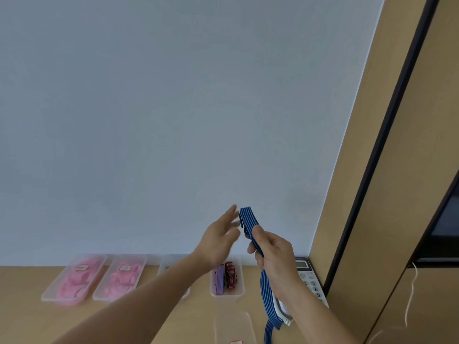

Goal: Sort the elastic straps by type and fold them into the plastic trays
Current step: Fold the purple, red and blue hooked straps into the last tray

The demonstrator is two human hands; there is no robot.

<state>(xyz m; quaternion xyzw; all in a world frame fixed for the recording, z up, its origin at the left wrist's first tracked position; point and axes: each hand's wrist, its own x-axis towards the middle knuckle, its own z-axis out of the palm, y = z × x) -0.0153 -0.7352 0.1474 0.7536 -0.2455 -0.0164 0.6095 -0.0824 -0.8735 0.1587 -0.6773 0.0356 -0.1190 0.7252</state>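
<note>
Blue striped strap (pixel 249 218) is gripped by the right hand (pixel 272 249), mid-fold. Left hand (pixel 221 234) hovers open beside it. Next: double it, then lay it in the tray (pixel 227 292).

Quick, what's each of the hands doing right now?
Left hand: open, fingers straight, beside the blue strap.
Right hand: closed around the blue strap.

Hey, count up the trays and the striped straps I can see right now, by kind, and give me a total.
Trays: 5
Striped straps: 3, one held in the right hand, two lying in one tray
Total: 8
</note>
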